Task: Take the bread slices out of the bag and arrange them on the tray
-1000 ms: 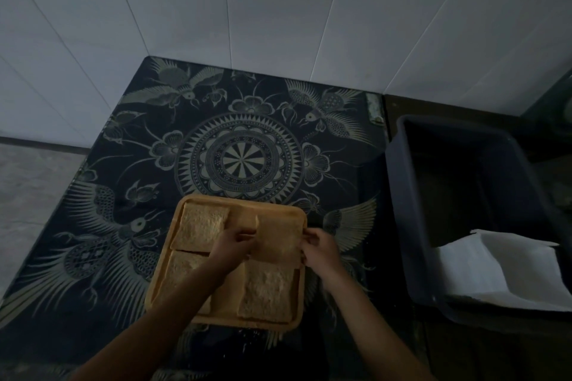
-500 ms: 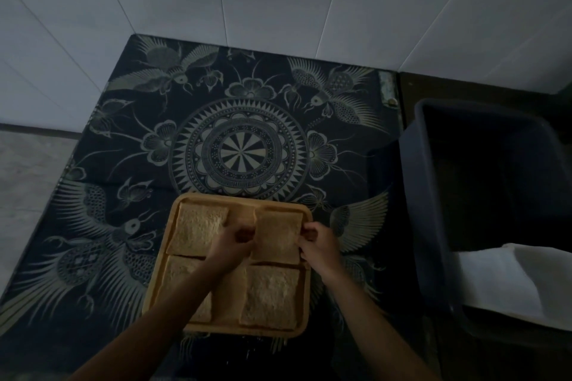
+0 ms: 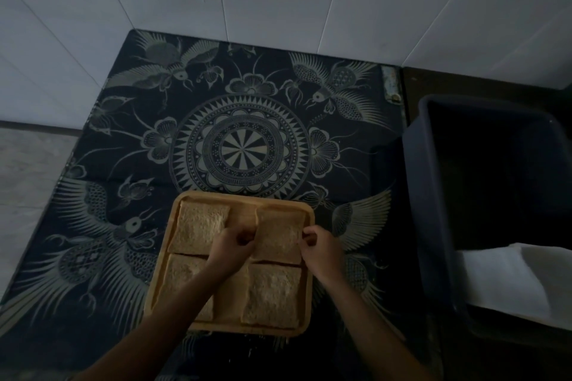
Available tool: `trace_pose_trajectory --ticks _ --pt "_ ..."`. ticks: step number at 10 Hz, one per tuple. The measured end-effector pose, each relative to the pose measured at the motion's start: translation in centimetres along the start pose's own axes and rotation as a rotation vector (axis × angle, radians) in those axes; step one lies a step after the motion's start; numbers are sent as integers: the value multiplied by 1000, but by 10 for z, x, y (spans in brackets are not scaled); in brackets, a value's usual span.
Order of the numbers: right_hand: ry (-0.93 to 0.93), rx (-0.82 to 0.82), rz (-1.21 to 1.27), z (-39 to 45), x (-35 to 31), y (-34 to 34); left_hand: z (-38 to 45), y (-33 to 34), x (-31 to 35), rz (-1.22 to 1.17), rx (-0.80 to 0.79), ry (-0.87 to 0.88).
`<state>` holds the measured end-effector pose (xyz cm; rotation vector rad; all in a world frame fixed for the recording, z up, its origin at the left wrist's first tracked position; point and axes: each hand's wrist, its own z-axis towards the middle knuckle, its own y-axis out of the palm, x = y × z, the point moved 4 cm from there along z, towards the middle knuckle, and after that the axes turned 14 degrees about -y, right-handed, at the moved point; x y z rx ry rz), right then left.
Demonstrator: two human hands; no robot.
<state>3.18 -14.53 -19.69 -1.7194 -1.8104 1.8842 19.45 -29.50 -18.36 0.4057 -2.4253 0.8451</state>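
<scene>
I have four bread slices on the wooden tray (image 3: 309, 272), which sits on a dark patterned cloth (image 3: 241, 148). My left hand (image 3: 230, 246) pinches the left edge of the far-right slice (image 3: 278, 233), and my right hand (image 3: 322, 249) pinches its right edge. The far-left slice (image 3: 199, 230), near-left slice (image 3: 182, 277) and near-right slice (image 3: 272, 297) lie flat. To the right stands a dark plastic bin (image 3: 433, 195) holding white paper (image 3: 501, 281).

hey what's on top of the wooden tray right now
Four bread slices in a two-by-two grid on the wooden tray. The left hand and right hand pinch the far-right slice; the left forearm covers part of the near-left slice.
</scene>
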Motion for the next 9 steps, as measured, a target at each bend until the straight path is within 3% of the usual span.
trace_pose_trajectory --ticks 2,4,6,8,9 --pt "-12 26 26 -24 13 3 -16 2 -12 -38 60 -47" --pt "22 -5 59 -48 17 11 -31 14 -34 -241 20 -198" --pt "-11 -51 63 -54 9 7 -42 7 -35 -282 -13 -175" --pt "-138 -60 -73 -50 -15 -15 -54 -21 -30 -96 23 11" --pt "-229 -14 -157 -48 -38 -28 -53 -46 -24 21 114 115"
